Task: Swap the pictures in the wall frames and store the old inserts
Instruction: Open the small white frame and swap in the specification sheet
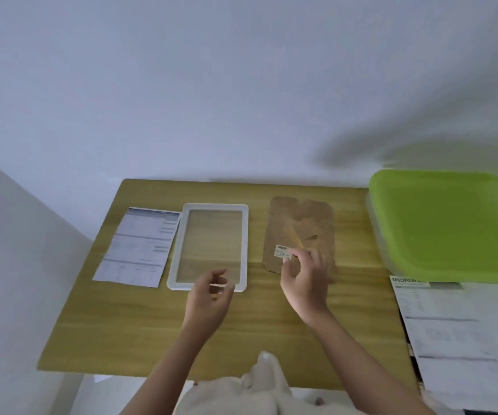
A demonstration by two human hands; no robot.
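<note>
The white frame (208,247) lies flat on the table (128,324), holding only its clear pane. Left of the frame lies a printed sheet (140,247); right of it the brown backing board (301,232), where the right hand (304,280) pinches a small card (283,252). The left hand (208,298) hovers at the frame's near edge, fingers loosely curled, empty. Far right of the frame, a green-lidded box (451,226) is closed, contents hidden

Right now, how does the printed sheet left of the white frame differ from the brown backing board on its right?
The printed sheet is pale paper covered in text; the backing board is plain brown with notched edges. No hand touches the sheet, while the right hand is over the board's near end, pinching a small label. Both lie flat on the wooden table, flanking the white frame.
</note>
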